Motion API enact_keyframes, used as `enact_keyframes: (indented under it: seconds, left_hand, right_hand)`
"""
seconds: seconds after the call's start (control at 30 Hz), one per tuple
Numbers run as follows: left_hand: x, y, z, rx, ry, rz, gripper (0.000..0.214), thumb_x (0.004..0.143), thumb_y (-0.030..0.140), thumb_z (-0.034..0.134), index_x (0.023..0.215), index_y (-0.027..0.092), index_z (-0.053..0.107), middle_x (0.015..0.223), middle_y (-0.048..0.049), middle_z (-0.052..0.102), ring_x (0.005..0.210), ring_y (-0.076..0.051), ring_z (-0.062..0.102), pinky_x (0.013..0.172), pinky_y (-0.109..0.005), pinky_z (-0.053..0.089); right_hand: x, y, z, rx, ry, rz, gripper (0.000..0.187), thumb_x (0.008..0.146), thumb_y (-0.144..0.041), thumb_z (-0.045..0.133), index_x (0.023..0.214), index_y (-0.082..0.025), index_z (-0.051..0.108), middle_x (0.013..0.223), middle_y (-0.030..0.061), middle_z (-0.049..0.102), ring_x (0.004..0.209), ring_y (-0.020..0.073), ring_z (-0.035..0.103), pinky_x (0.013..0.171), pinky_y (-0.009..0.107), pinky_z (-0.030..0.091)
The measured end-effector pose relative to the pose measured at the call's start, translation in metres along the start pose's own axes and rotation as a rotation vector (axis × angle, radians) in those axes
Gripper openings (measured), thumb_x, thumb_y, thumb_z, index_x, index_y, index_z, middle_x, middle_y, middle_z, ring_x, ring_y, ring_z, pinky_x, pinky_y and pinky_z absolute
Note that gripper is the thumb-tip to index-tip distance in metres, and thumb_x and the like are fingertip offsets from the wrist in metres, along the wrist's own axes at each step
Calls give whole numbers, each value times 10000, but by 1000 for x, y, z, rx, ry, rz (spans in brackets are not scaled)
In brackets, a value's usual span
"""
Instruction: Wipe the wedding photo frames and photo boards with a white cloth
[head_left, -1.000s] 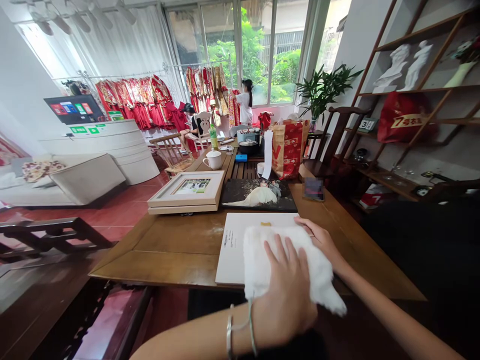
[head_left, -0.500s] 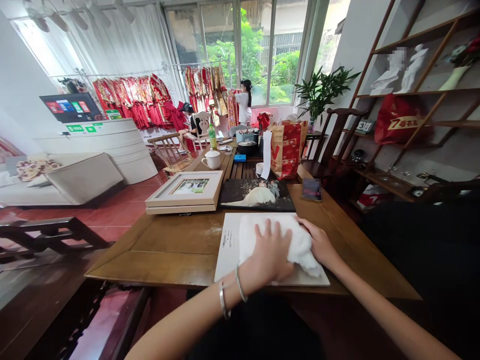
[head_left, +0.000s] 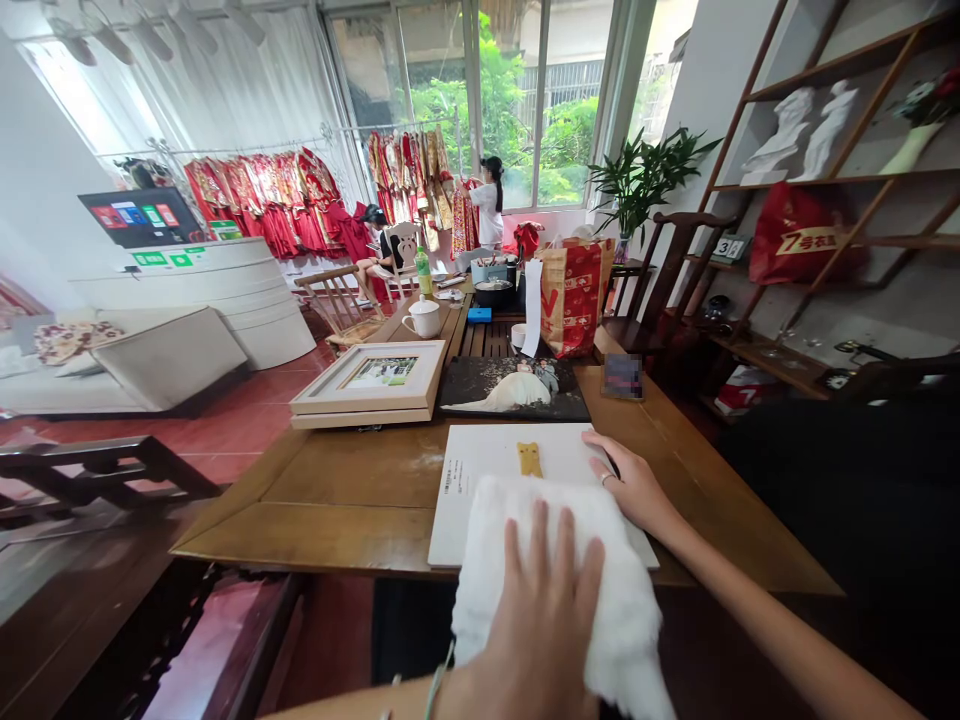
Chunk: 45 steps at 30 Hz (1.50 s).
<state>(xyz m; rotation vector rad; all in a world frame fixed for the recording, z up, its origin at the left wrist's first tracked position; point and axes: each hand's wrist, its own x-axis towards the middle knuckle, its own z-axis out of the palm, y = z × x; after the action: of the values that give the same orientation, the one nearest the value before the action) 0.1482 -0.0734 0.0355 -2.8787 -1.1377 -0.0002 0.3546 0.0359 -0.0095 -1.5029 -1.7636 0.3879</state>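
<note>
My left hand (head_left: 544, 610) lies flat with fingers spread on a fluffy white cloth (head_left: 607, 600), which covers the near part of a white board (head_left: 480, 470) at the table's front edge. My right hand (head_left: 630, 485) rests on the board's right edge, fingers stretched out along it, a ring on one finger. A small yellow mark (head_left: 529, 459) shows on the uncovered far part of the board. A thin bracelet is on my left wrist.
Beyond the board lie a dark photo print (head_left: 514, 390) and a stacked wooden photo frame (head_left: 371, 380) on the wooden table (head_left: 337, 490). Farther back stand a white teapot (head_left: 424, 318), a red paper bag (head_left: 574, 295) and chairs. Shelves fill the right wall. Two people are by the clothes racks.
My left hand has dragged the white cloth toward me over the board's near edge, uncovering the yellow mark. My right hand has stayed on the board's right edge.
</note>
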Motion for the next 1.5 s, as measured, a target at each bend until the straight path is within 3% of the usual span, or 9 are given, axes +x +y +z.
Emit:
enact_keyframes:
  seconds: [0.17,0.37,0.53,0.63,0.83,0.97,1.13,1.3,1.5]
  left_hand:
    - [-10,-5,15,-53,50,-8,1027,671,559,615,1471,199,83,1527,-182,48,1367,-440,-12,1018,-676,178]
    - [42,-48,-11,-130,-11,-128,815,740,465,552,1445,237,213,1516,-138,175,1379,-379,92,1055,-601,179]
    - [69,-69,-15,-103,18,-195,739,782,394,518,1440,213,235,1495,-137,235,1361,-367,177,1051,-571,217]
    - [57,-59,-11,-94,-24,-214,828,747,403,552,1457,205,175,1517,-155,157,1369,-400,109,1043,-606,195]
    - [-7,-17,10,-87,-52,-118,1125,618,537,635,1470,190,-13,1525,-195,-44,1344,-449,-141,1020,-690,85]
    - [-18,-18,11,-115,-56,-92,1133,622,567,619,1466,225,-54,1529,-177,-54,1354,-436,-126,1020,-684,107]
    - [27,-53,-12,-73,-70,-166,894,711,418,573,1460,207,133,1510,-177,151,1362,-416,106,1019,-608,217]
    - [78,-80,-17,-30,33,-205,728,766,410,520,1415,192,272,1424,-155,324,1290,-377,261,991,-565,268]
    - [80,-80,-21,-41,41,-241,690,779,404,496,1398,170,305,1350,-149,407,1246,-352,317,1000,-537,275]
  right_hand:
    - [0,0,0,-19,21,-7,383,821,-223,435,1169,-164,584,1289,132,578,1215,247,520,1039,442,380]
    - [-2,5,1,-11,40,-53,368,830,-236,441,1162,-187,591,1257,118,603,1185,246,545,1017,441,399]
    - [-4,6,1,-7,41,-43,365,835,-248,448,1168,-196,589,1271,114,593,1188,250,542,1018,440,398]
    - [-4,3,0,-2,37,-22,365,836,-249,452,1171,-206,589,1270,100,595,1192,244,538,1023,429,398]
    - [-2,2,-1,-34,31,-28,368,834,-224,444,1174,-186,580,1287,111,581,1219,234,516,1039,432,383]
    - [-1,2,-1,-25,40,-30,362,829,-215,455,1166,-209,587,1275,99,592,1202,235,532,1033,442,388]
    - [-3,2,-1,-9,40,-35,364,830,-237,451,1162,-191,592,1275,120,589,1203,254,529,1024,453,394]
    - [-5,2,-2,9,45,-39,353,831,-244,463,1158,-218,594,1244,98,614,1177,248,551,1013,446,406]
    - [-6,0,-5,7,35,-34,353,844,-257,452,1165,-197,586,1261,109,600,1189,247,541,1022,442,399]
